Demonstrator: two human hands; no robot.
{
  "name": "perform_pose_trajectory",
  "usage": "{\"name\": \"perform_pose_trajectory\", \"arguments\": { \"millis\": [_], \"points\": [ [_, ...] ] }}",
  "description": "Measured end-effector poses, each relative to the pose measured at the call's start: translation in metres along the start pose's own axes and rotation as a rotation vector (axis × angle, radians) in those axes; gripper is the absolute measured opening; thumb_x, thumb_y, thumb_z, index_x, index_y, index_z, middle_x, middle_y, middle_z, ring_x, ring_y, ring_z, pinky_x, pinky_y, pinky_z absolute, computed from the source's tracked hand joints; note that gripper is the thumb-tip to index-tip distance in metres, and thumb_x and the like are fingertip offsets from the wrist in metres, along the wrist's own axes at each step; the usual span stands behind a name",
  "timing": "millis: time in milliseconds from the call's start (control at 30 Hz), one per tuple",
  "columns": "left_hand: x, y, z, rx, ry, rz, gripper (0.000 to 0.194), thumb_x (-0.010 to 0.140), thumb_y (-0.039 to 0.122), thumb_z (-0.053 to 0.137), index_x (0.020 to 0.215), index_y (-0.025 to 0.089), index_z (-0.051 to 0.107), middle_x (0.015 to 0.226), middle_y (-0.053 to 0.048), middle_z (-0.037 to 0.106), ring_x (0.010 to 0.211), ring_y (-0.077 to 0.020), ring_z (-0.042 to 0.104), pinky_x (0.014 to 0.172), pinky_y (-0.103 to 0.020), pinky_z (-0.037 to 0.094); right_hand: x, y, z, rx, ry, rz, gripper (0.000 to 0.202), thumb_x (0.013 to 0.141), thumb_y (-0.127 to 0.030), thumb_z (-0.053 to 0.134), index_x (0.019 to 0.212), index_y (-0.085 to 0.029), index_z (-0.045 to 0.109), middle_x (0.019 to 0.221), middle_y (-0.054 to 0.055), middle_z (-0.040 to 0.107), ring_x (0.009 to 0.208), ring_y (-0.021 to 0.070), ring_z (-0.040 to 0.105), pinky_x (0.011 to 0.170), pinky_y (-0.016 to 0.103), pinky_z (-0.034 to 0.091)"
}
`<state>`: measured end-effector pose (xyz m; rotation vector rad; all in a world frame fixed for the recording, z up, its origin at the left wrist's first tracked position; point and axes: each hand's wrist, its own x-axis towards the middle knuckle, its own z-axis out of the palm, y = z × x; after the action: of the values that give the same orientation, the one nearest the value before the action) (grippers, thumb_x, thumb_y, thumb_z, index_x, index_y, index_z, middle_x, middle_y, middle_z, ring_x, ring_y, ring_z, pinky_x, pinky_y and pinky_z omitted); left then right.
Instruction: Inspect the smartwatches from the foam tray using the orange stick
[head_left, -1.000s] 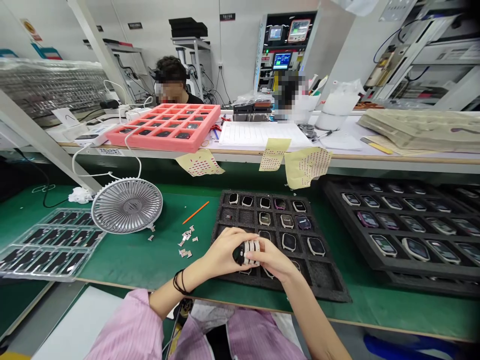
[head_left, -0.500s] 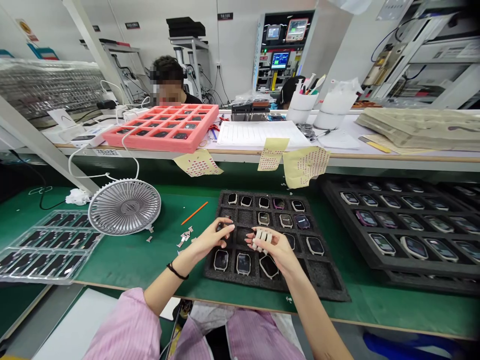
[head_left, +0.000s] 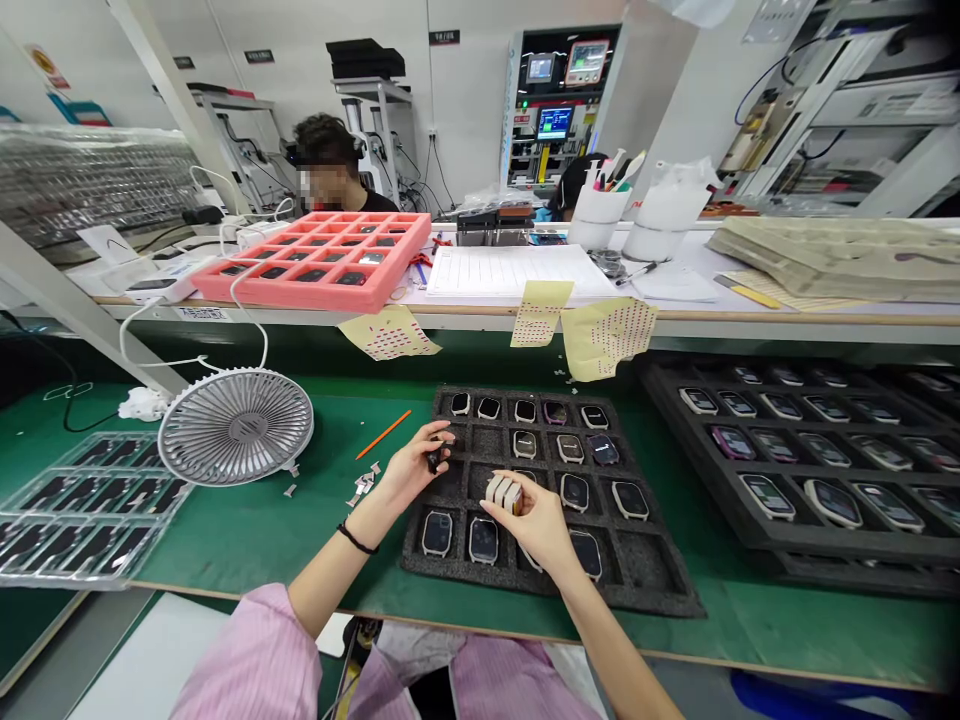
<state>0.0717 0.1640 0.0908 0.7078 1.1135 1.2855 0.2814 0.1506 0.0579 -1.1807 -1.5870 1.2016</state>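
My right hand (head_left: 541, 515) is closed around a short stack of pale metal-rimmed watch cases (head_left: 504, 494), held on edge just above the middle of the black foam tray (head_left: 652, 560). To its left, my left hand (head_left: 415, 468) has its fingers curled round a small black piece (head_left: 435, 457), whose exact kind I cannot make out. That hand hovers over the tray's left side. Square watches lie face up in many pockets, among them a front-row watch (head_left: 483, 538) and one at the right (head_left: 628, 499). My right hand partly covers other watches.
A grey fan (head_left: 237, 425) stands at the left, beside a clear plastic tray (head_left: 90, 510) of dark parts. An orange stick (head_left: 383, 434) and small metal bits (head_left: 363, 485) lie nearby. More loaded foam trays (head_left: 810, 515) are stacked at the right. A co-worker (head_left: 330, 165) sits beyond the shelf.
My right hand has turned and drawn the fanned watch cases into a tighter stack. My left hand has moved slightly left, away from it, and the black piece shows more clearly.
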Motion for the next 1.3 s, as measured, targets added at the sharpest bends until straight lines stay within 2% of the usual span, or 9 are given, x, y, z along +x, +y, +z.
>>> {"name": "perform_pose_trajectory", "arguments": {
  "millis": [100,267,467,767,1033,1300],
  "points": [
    [0.010,-0.003,-0.003,0.117,0.037,0.099,0.034,0.067,0.018,0.057,0.100,0.020,0.061,0.092,-0.004,0.062,0.072,-0.0139,0.054,0.058,-0.024,0.038,-0.001,0.001,0.000,-0.020,-0.011,-0.005,0.042,0.068,-0.034,0.075,0.105,-0.014,0.071,0.087,0.009,0.075,0.076,0.0230,0.069,0.073,0.035,0.056],
    [0.016,-0.011,0.003,0.256,0.048,0.237,0.033,0.067,0.017,0.060,0.100,0.020,0.061,0.087,-0.001,0.061,0.091,-0.0176,0.054,0.077,-0.027,0.041,-0.003,0.001,0.002,-0.013,-0.029,0.013,0.045,0.068,-0.035,0.074,0.107,-0.013,0.070,0.087,0.009,0.074,0.072,0.0220,0.067,0.071,0.035,0.056],
    [0.022,-0.022,0.009,0.368,0.037,0.323,0.030,0.068,0.017,0.057,0.098,0.019,0.060,0.086,0.000,0.060,0.090,-0.0186,0.054,0.087,-0.031,0.040,-0.003,0.001,0.002,-0.027,-0.028,0.005,0.043,0.068,-0.033,0.074,0.106,-0.013,0.071,0.087,0.009,0.074,0.073,0.0225,0.068,0.073,0.035,0.056],
    [0.023,-0.026,0.006,0.448,0.044,0.354,0.028,0.071,0.016,0.056,0.099,0.020,0.059,0.086,-0.001,0.061,0.093,-0.0197,0.056,0.092,-0.033,0.040,-0.003,0.004,0.002,-0.003,-0.008,0.002,0.043,0.069,-0.033,0.075,0.107,-0.013,0.070,0.091,0.010,0.075,0.077,0.0230,0.069,0.076,0.036,0.057],
    [0.022,-0.028,0.004,0.443,0.035,0.370,0.029,0.073,0.021,0.056,0.102,0.020,0.058,0.088,-0.002,0.059,0.093,-0.0197,0.055,0.093,-0.034,0.039,-0.002,0.007,0.002,0.069,-0.011,0.033,0.045,0.068,-0.035,0.076,0.107,-0.013,0.069,0.091,0.011,0.075,0.083,0.0246,0.070,0.079,0.038,0.057],
    [0.021,-0.029,0.003,0.412,0.019,0.388,0.029,0.072,0.019,0.056,0.101,0.019,0.058,0.086,-0.001,0.059,0.092,-0.0195,0.055,0.094,-0.034,0.039,-0.002,0.006,0.002,0.077,-0.008,0.034,0.045,0.068,-0.036,0.076,0.106,-0.013,0.069,0.092,0.012,0.075,0.085,0.0266,0.071,0.082,0.041,0.057]
  ]
}}
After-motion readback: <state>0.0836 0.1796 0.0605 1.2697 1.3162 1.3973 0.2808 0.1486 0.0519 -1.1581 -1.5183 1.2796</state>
